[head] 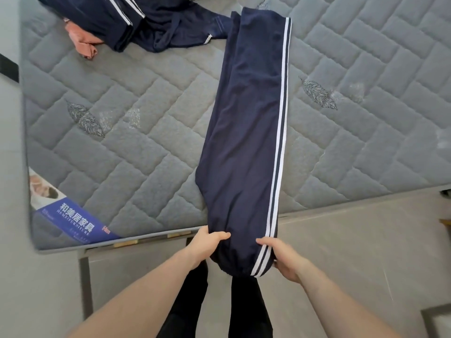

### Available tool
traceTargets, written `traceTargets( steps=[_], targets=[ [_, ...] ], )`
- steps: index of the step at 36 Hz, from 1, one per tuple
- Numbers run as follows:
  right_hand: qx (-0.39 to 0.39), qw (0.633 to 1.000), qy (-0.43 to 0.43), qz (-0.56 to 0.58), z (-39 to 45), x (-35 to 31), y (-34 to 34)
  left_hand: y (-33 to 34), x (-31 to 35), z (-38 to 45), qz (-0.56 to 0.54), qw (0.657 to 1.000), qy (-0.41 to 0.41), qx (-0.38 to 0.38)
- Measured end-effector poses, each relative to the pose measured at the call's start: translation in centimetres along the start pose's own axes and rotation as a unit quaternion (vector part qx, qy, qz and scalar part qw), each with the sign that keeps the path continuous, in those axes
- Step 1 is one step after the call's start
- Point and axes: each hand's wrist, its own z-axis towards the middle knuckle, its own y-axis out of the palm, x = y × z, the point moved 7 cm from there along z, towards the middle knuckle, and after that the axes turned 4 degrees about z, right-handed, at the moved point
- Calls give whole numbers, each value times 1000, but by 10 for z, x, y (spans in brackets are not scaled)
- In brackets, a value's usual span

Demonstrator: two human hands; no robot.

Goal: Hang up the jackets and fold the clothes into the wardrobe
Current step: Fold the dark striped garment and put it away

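Both hands grip the near end of the navy track pants (251, 132), left hand (209, 242) and right hand (283, 257) pinching either side; the pants stretch up the middle of the frame across the grey mattress (136, 147). More navy clothes (146, 23) lie upper left.

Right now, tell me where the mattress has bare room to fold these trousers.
Bare quilting lies left of the navy trousers, between the clothes pile and the blue label. More lies right of the white stripe, out to the mattress edge. The far left corner is crowded.
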Motion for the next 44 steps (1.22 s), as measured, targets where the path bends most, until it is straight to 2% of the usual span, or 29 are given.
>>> traceTargets(
  steps=[6, 9, 14, 21, 26, 29, 36, 38, 40, 44],
  targets=[
    [44, 999, -3, -30, -25, 1, -2, -6, 3, -31, 35, 999, 22, 29],
    [67, 997, -6, -36, -38, -10, -2, -7, 12, -47, 69, 997, 7, 27],
    [64, 998, 2, -17, -50, -49, -3, -16, 44, -57, 96, 993, -19, 72],
    [23, 997, -42, 60, -64, -148, -17, -30, 135, -50, -76, 995, -10, 64],
    [9, 988, -48, 144, -61, -215, -23, -41, 216, -39, -116, 990, 60, 60],
    [-11, 978, -66, 197, -60, -255, -16, -54, 260, -24, -151, 979, 95, 97],
    [-1, 966, -125, 227, -40, -332, -4, -73, 344, 21, -201, 963, 136, 119],
    [30, 963, -146, 225, -32, -346, -6, -81, 355, 41, -187, 963, 145, 126],
    [91, 965, -176, 174, -24, -354, -9, -92, 355, 55, -128, 968, 148, 155],
    [235, 952, -188, -50, -2, -336, -21, -108, 324, 71, 88, 962, 122, 229]
  ],
)
